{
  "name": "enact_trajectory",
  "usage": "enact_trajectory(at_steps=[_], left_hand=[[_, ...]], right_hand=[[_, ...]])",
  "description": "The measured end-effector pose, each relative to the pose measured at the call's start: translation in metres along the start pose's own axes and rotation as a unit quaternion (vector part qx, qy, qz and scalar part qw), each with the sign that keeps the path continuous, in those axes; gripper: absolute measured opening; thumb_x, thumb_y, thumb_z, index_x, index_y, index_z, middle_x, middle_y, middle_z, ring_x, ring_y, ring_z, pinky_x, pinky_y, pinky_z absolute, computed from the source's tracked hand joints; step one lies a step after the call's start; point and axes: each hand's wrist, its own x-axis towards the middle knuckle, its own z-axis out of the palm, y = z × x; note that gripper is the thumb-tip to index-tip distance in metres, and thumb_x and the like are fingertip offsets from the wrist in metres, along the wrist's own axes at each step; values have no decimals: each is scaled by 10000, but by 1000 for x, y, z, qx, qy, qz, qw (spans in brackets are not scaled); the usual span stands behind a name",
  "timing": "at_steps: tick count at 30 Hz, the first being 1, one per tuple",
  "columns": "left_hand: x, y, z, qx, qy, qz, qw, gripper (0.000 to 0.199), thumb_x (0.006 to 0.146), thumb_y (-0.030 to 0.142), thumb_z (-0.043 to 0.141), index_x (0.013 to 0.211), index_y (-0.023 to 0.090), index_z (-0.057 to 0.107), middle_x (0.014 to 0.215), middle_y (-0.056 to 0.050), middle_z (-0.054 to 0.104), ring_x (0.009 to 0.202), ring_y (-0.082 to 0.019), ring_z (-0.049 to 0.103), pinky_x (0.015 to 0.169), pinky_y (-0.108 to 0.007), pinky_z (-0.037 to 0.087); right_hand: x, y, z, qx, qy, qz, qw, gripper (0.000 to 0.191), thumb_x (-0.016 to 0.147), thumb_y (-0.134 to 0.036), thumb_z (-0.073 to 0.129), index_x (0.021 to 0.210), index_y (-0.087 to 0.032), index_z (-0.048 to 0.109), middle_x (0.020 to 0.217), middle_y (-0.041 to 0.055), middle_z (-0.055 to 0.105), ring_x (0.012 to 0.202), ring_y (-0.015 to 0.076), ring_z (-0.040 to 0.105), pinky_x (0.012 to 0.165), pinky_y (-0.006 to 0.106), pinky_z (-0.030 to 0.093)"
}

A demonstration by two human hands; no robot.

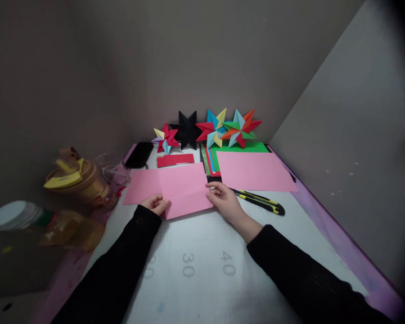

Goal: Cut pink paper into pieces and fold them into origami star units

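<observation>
Steadily, I hold the pink sheet (185,186) mid-counter (205,288) by its two sides.

From the left, a white-lidded bottle (13,215) and a yellow-topped cup (77,182) crowd the counter's left edge, a black phone (139,155) beyond them; my left grip (152,204) is narrow, pinching the sheet's lower left corner, where more pink paper (140,186) shows, though I cannot tell whether it is separate; a crease crosses the sheet, and open counter printed with numerals runs from its near edge toward me; folded stars (215,128) stand behind; my right grip (222,200) is narrow on the sheet's right edge, just beside a cutter knife (259,202); another pink rectangle (256,171) reaches toward the right wall (351,157).
</observation>
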Motion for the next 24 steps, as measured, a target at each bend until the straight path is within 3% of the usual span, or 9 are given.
enact_trajectory(at_steps=[3, 5, 6, 8, 10, 16, 20, 22, 24], left_hand=[[-1, 0, 3, -20, -1, 53, 998, 824, 546, 348, 764, 1276, 132, 448, 627, 25, 644, 510, -111, 574, 498, -203, 444], [-3, 0, 6, -5, -5, 103, 995, 961, 585, 345, 729, 1411, 159, 275, 780, -21, 690, 600, -117, 608, 557, -206, 466], [-5, 0, 7, 9, -7, 126, 992, 909, 609, 355, 708, 1404, 161, 312, 879, -57, 700, 668, -128, 625, 596, -212, 478], [-9, -1, 9, 49, -12, 161, 986, 662, 639, 386, 680, 1244, 148, 552, 1023, -106, 686, 833, -173, 640, 705, -240, 501], [-14, -2, 12, 103, -16, 164, 981, 451, 653, 405, 678, 1026, 151, 698, 995, -111, 699, 867, -206, 645, 761, -275, 510], [-22, 0, 15, 149, 22, 128, 980, 325, 686, 316, 672, 970, 170, 730, 572, -29, 665, 468, -140, 566, 513, -247, 484], [-20, 2, 12, 132, 39, 134, 981, 323, 672, 291, 683, 966, 166, 732, 531, -14, 642, 450, -126, 550, 476, -222, 456], [-19, 3, 10, 121, 40, 126, 984, 343, 673, 296, 684, 982, 153, 725, 535, -16, 646, 465, -125, 565, 490, -216, 465], [-18, 3, 8, 108, 33, 118, 986, 362, 674, 300, 685, 998, 143, 717, 549, -21, 656, 486, -125, 586, 522, -216, 485]], right_hand=[[0, 0, -1, -19, 5, 5, 1000, 316, 754, -325, 607, 1033, -176, 603, 612, -46, 432, 516, 95, 386, 491, 237, 324], [0, 0, -1, -15, 13, 10, 1000, 319, 751, -335, 612, 1026, -175, 615, 599, -48, 431, 496, 92, 375, 476, 238, 320], [0, 0, 0, -9, 16, 12, 1000, 320, 750, -339, 613, 1025, -175, 615, 596, -50, 432, 488, 90, 373, 470, 238, 320], [0, 1, 1, 6, 18, 18, 1000, 323, 752, -342, 615, 1030, -176, 610, 593, -52, 431, 476, 87, 376, 460, 234, 323], [0, 0, 2, 18, 18, 16, 1000, 315, 758, -334, 613, 1031, -177, 608, 599, -50, 434, 481, 86, 386, 464, 231, 335], [-3, -7, 2, -3, 13, -27, 1000, 287, 776, -331, 608, 1030, -197, 615, 765, 14, 555, 700, 139, 527, 652, 272, 450], [-5, -11, -1, -6, -108, -56, 993, 588, 711, -327, 701, 1246, -228, 478, 1164, 93, 555, 1029, 215, 544, 886, 364, 439], [-6, -10, -3, -41, -149, -81, 985, 792, 653, -296, 759, 1340, -241, 368, 1245, 109, 506, 1101, 235, 513, 944, 393, 408], [-7, -8, -4, -67, -149, -99, 982, 881, 635, -264, 773, 1377, -251, 297, 1258, 111, 491, 1124, 238, 498, 965, 402, 394]])
